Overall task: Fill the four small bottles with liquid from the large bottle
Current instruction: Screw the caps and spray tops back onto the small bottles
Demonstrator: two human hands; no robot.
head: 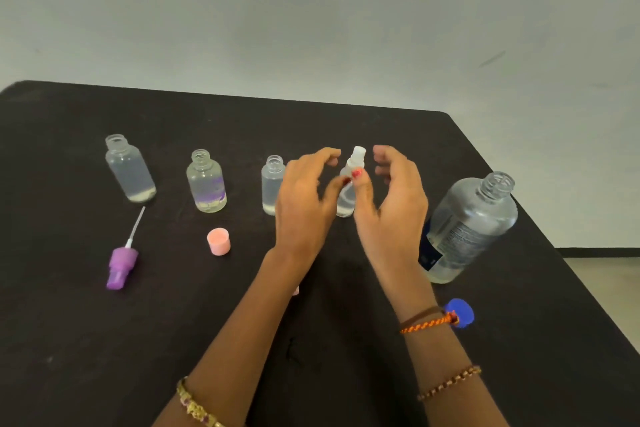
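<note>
Open table (346, 340) up front – bottles (four small) (206, 182) crowd the middle.

Four small bottles (206, 182) in a row, large bottle (469, 227) rightmost.
</note>
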